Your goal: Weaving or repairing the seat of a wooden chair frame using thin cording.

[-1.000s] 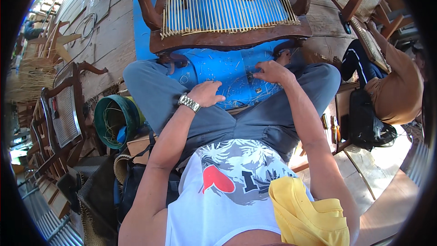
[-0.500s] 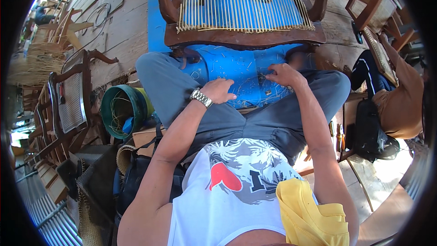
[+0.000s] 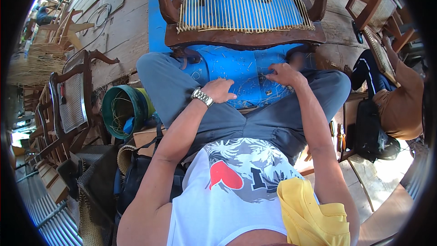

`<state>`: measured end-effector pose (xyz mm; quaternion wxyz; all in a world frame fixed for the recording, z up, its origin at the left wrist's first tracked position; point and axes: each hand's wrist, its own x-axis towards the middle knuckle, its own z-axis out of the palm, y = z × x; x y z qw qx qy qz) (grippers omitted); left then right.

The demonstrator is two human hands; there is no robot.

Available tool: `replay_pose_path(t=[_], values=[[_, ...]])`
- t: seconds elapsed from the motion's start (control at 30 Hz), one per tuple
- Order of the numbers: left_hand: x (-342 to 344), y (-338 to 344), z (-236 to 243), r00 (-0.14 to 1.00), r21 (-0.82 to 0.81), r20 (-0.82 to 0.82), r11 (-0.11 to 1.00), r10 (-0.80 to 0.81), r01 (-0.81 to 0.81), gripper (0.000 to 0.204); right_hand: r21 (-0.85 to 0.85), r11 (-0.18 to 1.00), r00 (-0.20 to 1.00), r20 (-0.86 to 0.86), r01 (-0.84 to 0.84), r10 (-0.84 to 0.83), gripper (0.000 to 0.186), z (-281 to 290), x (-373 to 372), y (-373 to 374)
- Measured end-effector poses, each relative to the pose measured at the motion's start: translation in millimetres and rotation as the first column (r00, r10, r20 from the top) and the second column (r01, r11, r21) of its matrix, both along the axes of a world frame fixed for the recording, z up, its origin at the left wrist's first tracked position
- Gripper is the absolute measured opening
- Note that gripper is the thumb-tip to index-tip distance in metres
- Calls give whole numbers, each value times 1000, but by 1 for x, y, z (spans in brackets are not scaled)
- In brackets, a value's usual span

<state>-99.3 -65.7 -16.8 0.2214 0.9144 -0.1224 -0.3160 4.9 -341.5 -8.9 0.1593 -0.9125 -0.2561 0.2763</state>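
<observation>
My left hand, with a metal watch on its wrist, hovers by my left thigh over a blue mat strewn with small straw-coloured scraps. Its thumb stands apart from the fingers, and I see nothing in it. Across from it, my right hand is near my right knee, fingers loosely bent and thumb apart, also without anything visible in it. Just beyond both hands stands a dark brown wooden chair. Pale cane strands run front to back over its seat frame, side by side; neither hand touches them.
A green bucket holding cane strands sits at my left, with a black bag nearer. More cane chairs line the left side. On the right, a person in a brown top sits beside another chair and a black bag.
</observation>
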Motion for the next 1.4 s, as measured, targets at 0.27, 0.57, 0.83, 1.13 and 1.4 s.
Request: replay_pose_path(t=[0.27, 0.57, 0.83, 1.13, 1.4], values=[[0, 2, -7, 999, -4, 29, 1000, -18, 18, 60, -17, 1000, 999, 33, -17, 18, 50, -11, 3, -2], [1, 0, 0, 1000, -6, 7, 1000, -11, 11, 59, -24, 1000, 1000, 18, -4, 5, 49, -6, 2, -1], [2, 0, -1, 1000, 0, -4, 1000, -6, 6, 60, -5, 1000, 1000, 7, -30, 30, 50, 1, 2, -1], [1, 0, -4, 1000, 4, 12, 1000, -11, 11, 60, -31, 999, 999, 26, -25, 26, 49, -4, 2, -1], [0, 2, -14, 1000, -1, 9, 1000, -28, 28, 58, 15, 1000, 1000, 25, -18, 18, 47, -10, 2, -1]])
